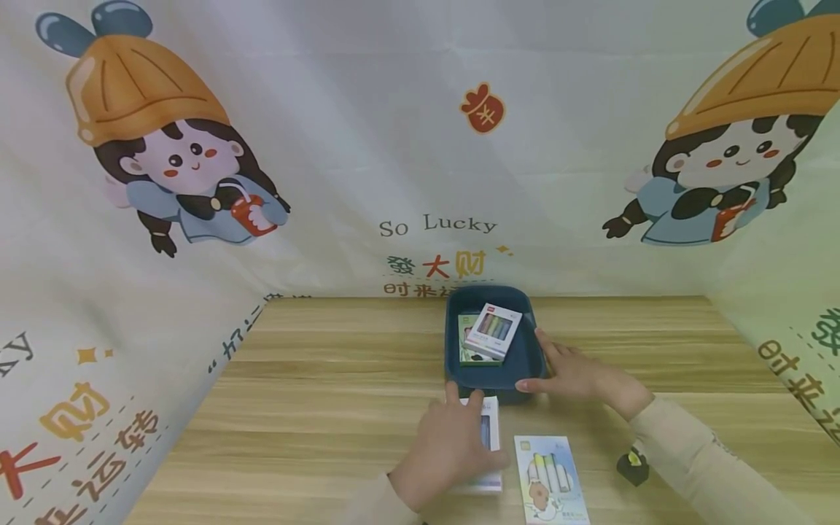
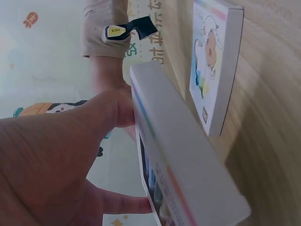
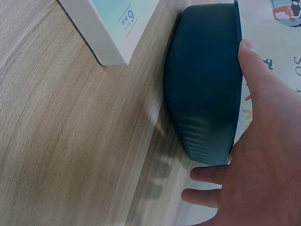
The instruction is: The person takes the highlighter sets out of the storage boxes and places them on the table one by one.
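Observation:
My left hand (image 1: 446,445) grips a white box of colored markers (image 1: 488,477), held over the near side of a dark blue plastic basket. In the left wrist view the marker box (image 2: 188,155) is tilted, thumb and a finger on it. My right hand (image 1: 577,375) touches the basket's right side with spread fingers. In the right wrist view its thumb rests at the rim of the basket (image 3: 207,75). Inside the basket (image 1: 525,372), a white marker box (image 1: 495,329) overlaps a green box (image 1: 467,354). The left hand hides much of its box.
Right of the left hand, a light blue marker box (image 1: 551,481) with a cartoon bear lies on the wooden table (image 1: 315,423). A small black tag (image 1: 633,467) hangs near the right sleeve. Printed cloth (image 1: 341,146) stands behind the table and at both sides.

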Tool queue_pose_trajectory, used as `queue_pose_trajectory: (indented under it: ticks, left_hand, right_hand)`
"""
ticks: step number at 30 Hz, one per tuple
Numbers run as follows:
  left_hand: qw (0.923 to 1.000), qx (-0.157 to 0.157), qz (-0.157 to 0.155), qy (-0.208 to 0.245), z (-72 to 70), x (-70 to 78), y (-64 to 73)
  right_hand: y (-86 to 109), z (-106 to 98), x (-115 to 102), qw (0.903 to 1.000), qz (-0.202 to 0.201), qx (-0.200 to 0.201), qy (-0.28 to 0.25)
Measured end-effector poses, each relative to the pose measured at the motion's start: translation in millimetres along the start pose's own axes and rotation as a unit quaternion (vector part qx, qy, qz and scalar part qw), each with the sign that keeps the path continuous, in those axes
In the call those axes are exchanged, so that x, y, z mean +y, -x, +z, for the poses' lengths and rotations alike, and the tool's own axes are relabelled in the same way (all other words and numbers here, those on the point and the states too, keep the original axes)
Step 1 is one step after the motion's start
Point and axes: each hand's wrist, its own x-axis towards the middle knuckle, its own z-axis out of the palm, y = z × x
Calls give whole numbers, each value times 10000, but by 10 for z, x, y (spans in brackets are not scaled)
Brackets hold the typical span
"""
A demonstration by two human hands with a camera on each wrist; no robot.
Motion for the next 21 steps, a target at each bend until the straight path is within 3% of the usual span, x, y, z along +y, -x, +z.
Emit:
queue_pose_trajectory:
  ticks: [9, 21]
  left_hand:
    - [9991, -359, -175, 165, 173, 26, -7]
    - [9994, -312, -116, -19, 310, 93, -1]
  right_hand:
    - [0, 5, 1, 10000, -33, 20, -22]
    - [10, -11, -3, 10000, -17, -12, -28]
